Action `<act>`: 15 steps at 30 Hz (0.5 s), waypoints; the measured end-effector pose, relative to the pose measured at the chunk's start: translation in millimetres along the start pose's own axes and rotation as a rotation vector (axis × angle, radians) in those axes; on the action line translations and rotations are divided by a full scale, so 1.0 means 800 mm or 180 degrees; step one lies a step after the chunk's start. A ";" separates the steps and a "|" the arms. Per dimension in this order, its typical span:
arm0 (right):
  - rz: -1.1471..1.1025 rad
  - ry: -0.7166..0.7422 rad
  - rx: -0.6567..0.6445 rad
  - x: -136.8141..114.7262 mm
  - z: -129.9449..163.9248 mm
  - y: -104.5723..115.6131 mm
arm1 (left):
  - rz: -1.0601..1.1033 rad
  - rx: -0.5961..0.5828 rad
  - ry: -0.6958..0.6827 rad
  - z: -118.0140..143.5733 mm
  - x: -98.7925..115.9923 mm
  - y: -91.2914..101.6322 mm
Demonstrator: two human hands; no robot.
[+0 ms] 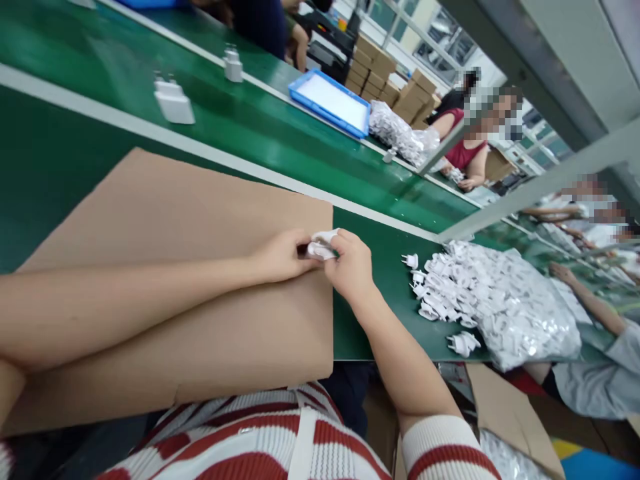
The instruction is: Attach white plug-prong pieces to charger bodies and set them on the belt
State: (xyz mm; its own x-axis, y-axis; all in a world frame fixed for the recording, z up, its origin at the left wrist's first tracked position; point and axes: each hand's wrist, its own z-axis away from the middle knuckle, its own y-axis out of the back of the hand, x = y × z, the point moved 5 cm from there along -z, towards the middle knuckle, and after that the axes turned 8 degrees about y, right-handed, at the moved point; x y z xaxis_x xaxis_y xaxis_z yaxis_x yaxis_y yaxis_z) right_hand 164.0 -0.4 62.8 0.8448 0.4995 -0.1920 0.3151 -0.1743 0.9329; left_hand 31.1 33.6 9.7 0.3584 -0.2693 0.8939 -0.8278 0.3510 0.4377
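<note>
Left hand point(283, 255) and right hand point(351, 263) meet over cardboard sheet point(200, 280), fingers of both pinching one white plug part point(321, 245); pile of plug parts point(480, 303) near right, within reach.

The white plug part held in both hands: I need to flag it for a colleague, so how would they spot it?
Find the brown cardboard sheet on the green bench. At its far right corner the left hand and right hand meet, pinching one white plug part. Unlike the heap of plug parts to the right, it is lifted and held.
</note>
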 end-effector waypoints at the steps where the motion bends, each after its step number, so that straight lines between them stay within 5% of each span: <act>1: -0.0036 -0.0017 -0.0025 0.000 0.000 -0.001 | -0.0037 0.0019 0.0039 0.002 0.000 0.000; 9: 0.0102 -0.0058 -0.0050 -0.003 0.007 -0.011 | -0.0345 0.0011 0.0548 -0.008 -0.010 0.008; 15: 0.0734 -0.0442 -0.0091 0.008 0.017 -0.015 | -0.1108 0.1124 0.0823 -0.102 -0.028 0.074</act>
State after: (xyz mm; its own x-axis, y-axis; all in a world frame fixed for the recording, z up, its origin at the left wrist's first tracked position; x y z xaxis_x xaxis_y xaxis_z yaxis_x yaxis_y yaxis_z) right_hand 171.4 -6.6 46.3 0.9447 0.3278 -0.0117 0.0969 -0.2449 0.9647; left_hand 9.8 133.6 23.5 0.6938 -0.0712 0.7167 -0.7201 -0.0531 0.6918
